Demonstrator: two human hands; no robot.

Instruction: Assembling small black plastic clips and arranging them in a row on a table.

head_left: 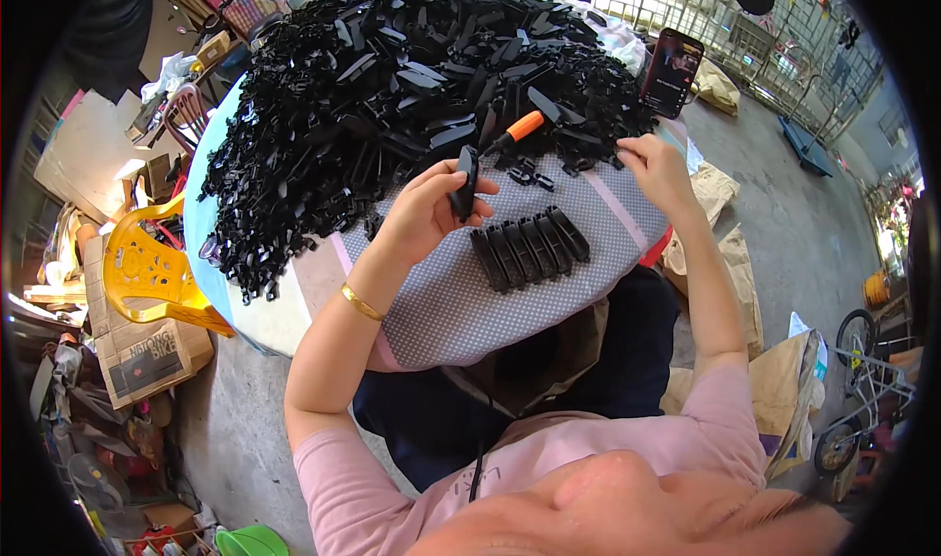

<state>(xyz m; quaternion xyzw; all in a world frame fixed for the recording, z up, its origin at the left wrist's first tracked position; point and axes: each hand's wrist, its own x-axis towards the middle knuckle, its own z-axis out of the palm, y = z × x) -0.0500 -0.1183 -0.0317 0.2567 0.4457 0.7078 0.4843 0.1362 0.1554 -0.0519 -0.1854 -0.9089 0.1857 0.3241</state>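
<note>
My left hand (431, 203) is closed on a black plastic piece (465, 185), long and narrow, held tilted above the table with the fingertips. My right hand (659, 172) is at the right edge of a large pile of black plastic parts (392, 85). Its thumb and forefinger are pinched together by the small pieces there; what they grip, if anything, is too small to make out. Between the hands, several black pieces (529, 249) lie side by side in a row on the patterned cloth (441, 311). An orange-handled tool (526, 126) rests against the pile's near edge, its tip partly hidden.
A phone (672, 71) with a lit screen stands at the table's right edge. To the left are a yellow plastic chair (147, 262) and a cardboard box (147, 355). Brown paper sacks (740, 281) lie on the floor at the right, near a small bicycle (863, 389).
</note>
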